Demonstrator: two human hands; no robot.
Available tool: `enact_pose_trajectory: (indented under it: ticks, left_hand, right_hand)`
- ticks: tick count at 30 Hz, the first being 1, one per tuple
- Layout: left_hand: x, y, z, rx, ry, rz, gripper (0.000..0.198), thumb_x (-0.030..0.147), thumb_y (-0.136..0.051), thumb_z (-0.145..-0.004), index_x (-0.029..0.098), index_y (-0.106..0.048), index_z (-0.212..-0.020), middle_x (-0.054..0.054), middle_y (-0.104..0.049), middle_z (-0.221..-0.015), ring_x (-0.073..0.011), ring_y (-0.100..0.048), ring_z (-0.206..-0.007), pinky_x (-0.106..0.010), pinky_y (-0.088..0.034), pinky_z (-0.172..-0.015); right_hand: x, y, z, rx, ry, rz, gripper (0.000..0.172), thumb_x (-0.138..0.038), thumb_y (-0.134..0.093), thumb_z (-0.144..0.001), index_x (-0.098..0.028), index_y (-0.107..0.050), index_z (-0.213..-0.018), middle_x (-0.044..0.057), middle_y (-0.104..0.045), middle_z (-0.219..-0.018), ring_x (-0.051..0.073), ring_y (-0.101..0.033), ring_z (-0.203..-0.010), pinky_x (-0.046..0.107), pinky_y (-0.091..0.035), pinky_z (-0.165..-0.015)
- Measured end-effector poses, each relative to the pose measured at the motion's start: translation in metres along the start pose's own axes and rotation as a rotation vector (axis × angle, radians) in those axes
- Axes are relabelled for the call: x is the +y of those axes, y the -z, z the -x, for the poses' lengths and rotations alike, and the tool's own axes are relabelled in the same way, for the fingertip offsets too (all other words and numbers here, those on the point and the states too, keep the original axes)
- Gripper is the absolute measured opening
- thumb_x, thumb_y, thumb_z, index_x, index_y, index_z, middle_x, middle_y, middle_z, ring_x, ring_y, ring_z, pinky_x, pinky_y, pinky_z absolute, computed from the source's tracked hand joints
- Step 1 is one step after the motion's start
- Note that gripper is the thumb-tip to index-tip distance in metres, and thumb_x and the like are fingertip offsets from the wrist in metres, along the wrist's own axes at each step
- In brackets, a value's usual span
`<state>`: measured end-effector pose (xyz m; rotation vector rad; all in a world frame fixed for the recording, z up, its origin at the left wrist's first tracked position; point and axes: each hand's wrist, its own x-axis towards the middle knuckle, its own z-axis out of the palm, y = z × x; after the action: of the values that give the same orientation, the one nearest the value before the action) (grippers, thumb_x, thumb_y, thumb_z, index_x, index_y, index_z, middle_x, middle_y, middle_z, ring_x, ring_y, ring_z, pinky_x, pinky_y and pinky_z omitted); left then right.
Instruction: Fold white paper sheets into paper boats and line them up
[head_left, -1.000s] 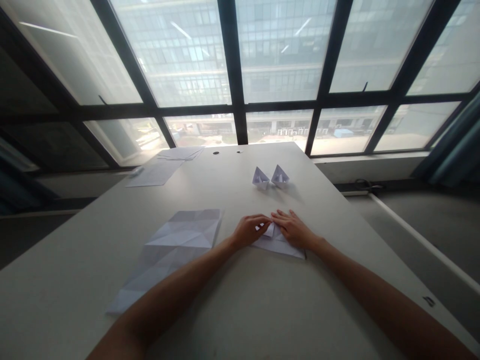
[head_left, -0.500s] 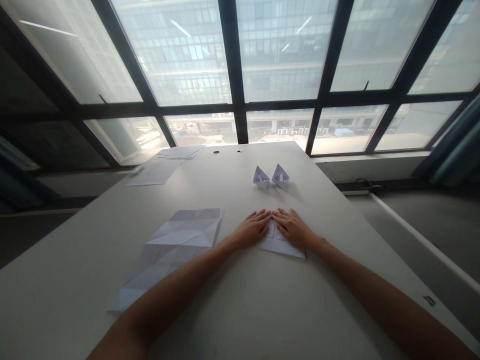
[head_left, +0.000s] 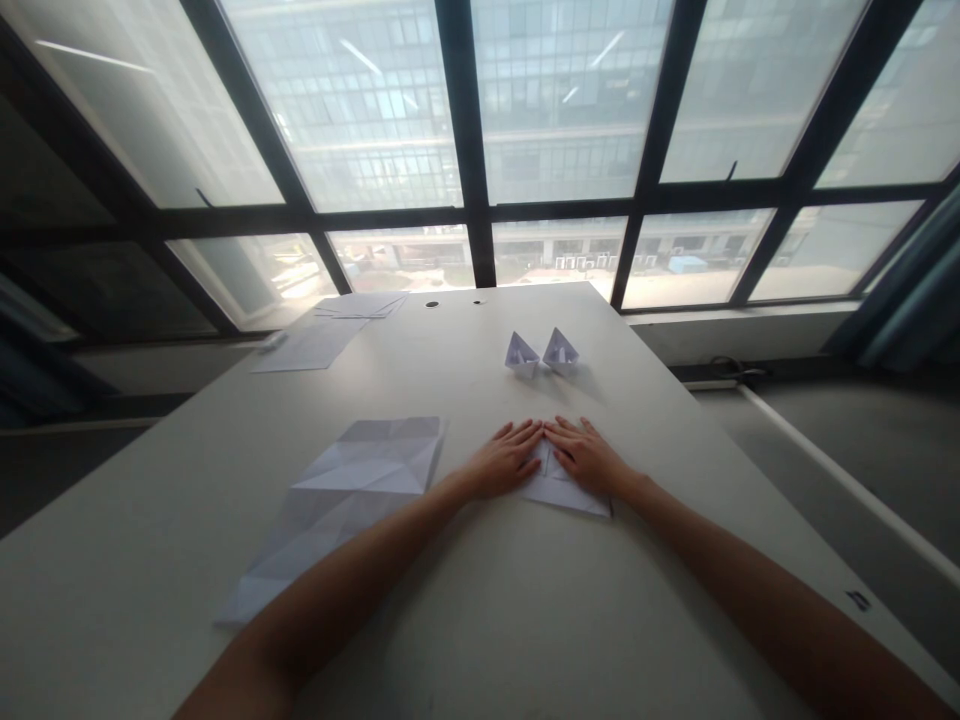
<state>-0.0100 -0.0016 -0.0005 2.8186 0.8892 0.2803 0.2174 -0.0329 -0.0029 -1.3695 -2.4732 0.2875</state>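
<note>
A folded sheet of white paper [head_left: 566, 494] lies flat on the table, partly covered by both hands. My left hand [head_left: 508, 455] rests on its left side, fingers stretched out and pointing to the far right. From the other side my right hand [head_left: 585, 455] presses on the sheet with its fingers extended, and the fingertips of both hands meet near the sheet's far end. Between the hands, folded flaps show. Just beyond them stand two folded paper boats [head_left: 523, 356], side by side.
Creased, unfolded paper [head_left: 352, 490] lies left of my hands, partly under my left forearm. More white sheets [head_left: 315, 342] lie at the table's far left. The white table [head_left: 480, 620] reaches toward the windows. A small dark mark [head_left: 858, 601] is near its right edge.
My left hand's thumb has shifted very slightly on the paper. Otherwise the hands, folded sheet and boats look the same.
</note>
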Motion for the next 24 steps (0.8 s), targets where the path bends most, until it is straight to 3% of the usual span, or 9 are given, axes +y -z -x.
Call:
enact_pose_trajectory:
  ticks: [24]
  left_hand:
    - [0.0006,-0.0004,-0.0008,0.042,-0.002,0.005,0.059,0.044,-0.034,-0.102,0.022,-0.022,-0.155,-0.008,-0.03,-0.158,-0.0219,-0.023,-0.148,-0.043,-0.019,-0.12]
  right_hand:
    - [0.0002,-0.0007,-0.0006,-0.009,-0.074,0.036,0.054,-0.032,-0.035,-0.099,-0.021,-0.034,-0.151,0.009,-0.033,-0.157,0.025,-0.022,-0.148,0.054,-0.015,-0.117]
